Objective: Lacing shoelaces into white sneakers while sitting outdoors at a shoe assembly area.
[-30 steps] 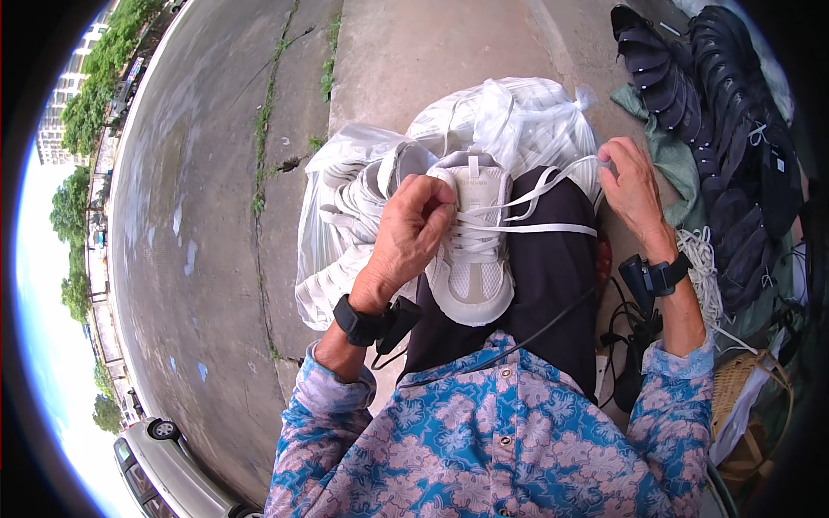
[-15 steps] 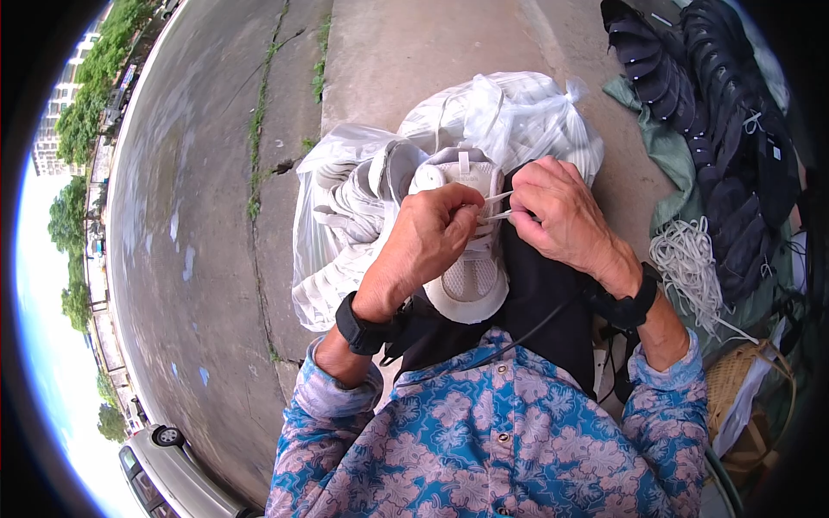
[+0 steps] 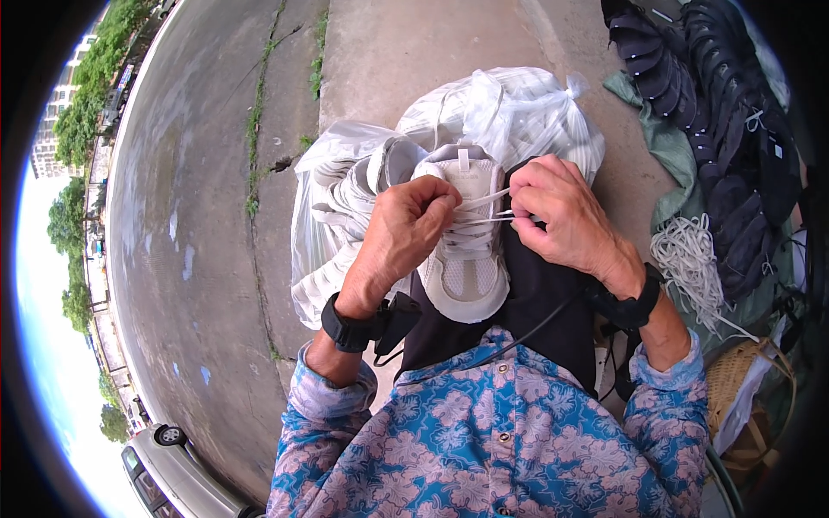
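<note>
Probably light and soft (mesh toe), the white shoe (image 3: 465,292) rests near the left edge of the lap (image 3: 546,289). The right hand (image 3: 563,214) pinches limp laces (image 3: 488,199), best gripped near the eyelets; the left hand's (image 3: 406,226) fingertips meet, hold unclear.

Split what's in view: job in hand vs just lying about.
In hand:
pale shoe
white laces, left grip and right grip pinched at them

Apparently just lying about:
bagged pale shoes, maybe related
loose white cord bundle, maybe related
dark shoe pile
wicker basket
parked car
</note>
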`<state>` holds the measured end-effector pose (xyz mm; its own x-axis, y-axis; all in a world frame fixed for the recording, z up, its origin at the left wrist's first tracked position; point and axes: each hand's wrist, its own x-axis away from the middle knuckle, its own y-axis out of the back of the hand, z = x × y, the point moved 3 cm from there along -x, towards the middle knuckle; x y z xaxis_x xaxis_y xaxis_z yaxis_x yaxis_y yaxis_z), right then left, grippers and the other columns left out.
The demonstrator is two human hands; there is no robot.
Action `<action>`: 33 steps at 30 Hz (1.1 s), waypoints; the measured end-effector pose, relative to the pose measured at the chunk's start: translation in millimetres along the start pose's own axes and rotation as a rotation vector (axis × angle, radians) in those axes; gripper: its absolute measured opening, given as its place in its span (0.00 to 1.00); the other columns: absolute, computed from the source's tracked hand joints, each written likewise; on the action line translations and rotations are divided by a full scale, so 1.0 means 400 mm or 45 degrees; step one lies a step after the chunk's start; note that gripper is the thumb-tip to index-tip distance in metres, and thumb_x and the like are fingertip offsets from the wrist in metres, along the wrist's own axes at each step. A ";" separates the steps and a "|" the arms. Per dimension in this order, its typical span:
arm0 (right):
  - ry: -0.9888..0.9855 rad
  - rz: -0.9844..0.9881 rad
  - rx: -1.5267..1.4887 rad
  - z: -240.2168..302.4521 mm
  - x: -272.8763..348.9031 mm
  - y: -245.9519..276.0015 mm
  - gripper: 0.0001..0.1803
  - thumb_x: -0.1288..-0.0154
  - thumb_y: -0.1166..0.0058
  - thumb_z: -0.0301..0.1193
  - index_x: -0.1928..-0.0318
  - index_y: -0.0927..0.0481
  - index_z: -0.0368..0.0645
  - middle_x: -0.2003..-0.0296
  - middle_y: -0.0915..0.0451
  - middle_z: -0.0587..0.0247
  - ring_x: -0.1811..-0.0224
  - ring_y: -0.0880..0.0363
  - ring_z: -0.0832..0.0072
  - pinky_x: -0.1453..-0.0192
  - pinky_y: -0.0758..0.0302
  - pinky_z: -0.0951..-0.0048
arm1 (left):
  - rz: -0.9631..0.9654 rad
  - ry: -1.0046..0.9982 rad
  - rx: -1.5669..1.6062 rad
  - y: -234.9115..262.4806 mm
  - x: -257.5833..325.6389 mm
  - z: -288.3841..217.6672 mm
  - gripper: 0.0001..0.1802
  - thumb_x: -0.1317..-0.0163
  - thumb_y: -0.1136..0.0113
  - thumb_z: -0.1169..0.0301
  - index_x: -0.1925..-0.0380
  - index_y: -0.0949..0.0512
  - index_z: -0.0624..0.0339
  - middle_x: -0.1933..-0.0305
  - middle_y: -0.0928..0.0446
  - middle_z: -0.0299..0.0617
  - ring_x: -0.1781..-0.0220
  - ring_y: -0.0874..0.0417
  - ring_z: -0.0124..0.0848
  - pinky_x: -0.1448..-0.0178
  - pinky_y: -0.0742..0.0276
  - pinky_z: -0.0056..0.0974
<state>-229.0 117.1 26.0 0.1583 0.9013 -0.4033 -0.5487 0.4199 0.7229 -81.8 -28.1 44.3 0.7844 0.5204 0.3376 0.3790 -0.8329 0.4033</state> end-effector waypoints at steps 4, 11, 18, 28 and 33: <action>0.134 -0.138 0.166 0.027 -0.015 0.018 0.08 0.56 0.39 0.21 0.72 0.24 0.40 0.63 0.25 0.65 0.51 0.27 0.66 0.45 0.32 0.63 | 0.126 -0.025 -0.071 -0.026 -0.004 -0.033 0.12 0.32 0.47 0.67 0.59 0.20 0.64 0.75 0.23 0.33 0.78 0.27 0.17 0.77 0.33 0.25; 0.176 0.013 0.245 0.015 0.004 0.004 0.09 0.55 0.37 0.22 0.70 0.22 0.41 0.62 0.25 0.65 0.53 0.27 0.67 0.46 0.33 0.64 | 0.121 -0.036 -0.188 -0.077 -0.024 -0.045 0.09 0.39 0.44 0.73 0.65 0.20 0.69 0.77 0.20 0.49 0.75 0.19 0.31 0.66 0.23 0.37; 0.005 0.015 0.167 0.008 0.009 0.001 0.07 0.50 0.37 0.25 0.70 0.22 0.43 0.63 0.26 0.65 0.54 0.28 0.67 0.47 0.33 0.64 | 0.146 0.068 -0.100 -0.071 -0.027 -0.047 0.11 0.36 0.48 0.72 0.63 0.21 0.70 0.79 0.21 0.44 0.76 0.19 0.29 0.72 0.23 0.34; 0.030 0.026 0.109 0.008 0.012 -0.017 0.05 0.50 0.38 0.25 0.73 0.21 0.43 0.64 0.27 0.66 0.56 0.29 0.67 0.48 0.33 0.64 | 0.292 0.167 -0.320 -0.056 -0.028 -0.083 0.13 0.36 0.49 0.71 0.64 0.18 0.68 0.81 0.21 0.48 0.78 0.17 0.33 0.72 0.21 0.38; 0.023 0.020 0.133 0.013 0.017 -0.021 0.04 0.50 0.38 0.25 0.74 0.21 0.44 0.65 0.27 0.67 0.56 0.29 0.67 0.48 0.33 0.64 | -0.022 -0.271 -0.533 -0.087 -0.042 -0.044 0.11 0.43 0.46 0.72 0.73 0.19 0.70 0.78 0.22 0.61 0.73 0.16 0.51 0.63 0.20 0.46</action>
<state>-219.2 120.2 20.1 0.1348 0.9062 -0.4008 -0.4621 0.4153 0.7836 -116.8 -4.4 39.5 0.8794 0.4472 0.1633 0.1970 -0.6541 0.7303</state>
